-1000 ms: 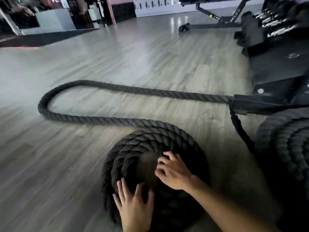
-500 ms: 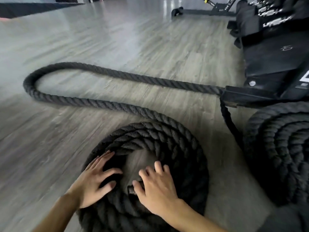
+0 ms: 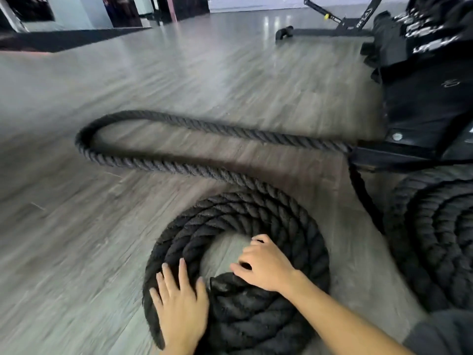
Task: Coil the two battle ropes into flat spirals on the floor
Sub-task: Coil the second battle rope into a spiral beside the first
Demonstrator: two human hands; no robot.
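Observation:
A thick black battle rope lies in a flat coil [image 3: 271, 216] on the floor in front of me, with a bare patch of floor in its middle. Its free length [image 3: 163, 165] runs off the coil's far side, loops left and returns right to a black anchor [image 3: 371, 155]. My left hand [image 3: 180, 306] presses flat, fingers spread, on the coil's near-left turns. My right hand [image 3: 263, 262] rests with curled fingers on the rope's capped inner end [image 3: 225, 283] at the centre. A second coiled rope [image 3: 440, 239] lies at the right edge, partly cut off.
A black machine base [image 3: 430, 103] with weights stands at the right, and the rope's anchor sits at its foot. A black bench frame [image 3: 320, 29] lies at the far side. Grey wood floor [image 3: 76, 239] spreads to the left. A dark mat [image 3: 64, 39] lies far left.
My left hand has shifted from the coil's inner left turns down to its near-left edge. The far loop of loose rope has drawn in to the right, closer to the coil.

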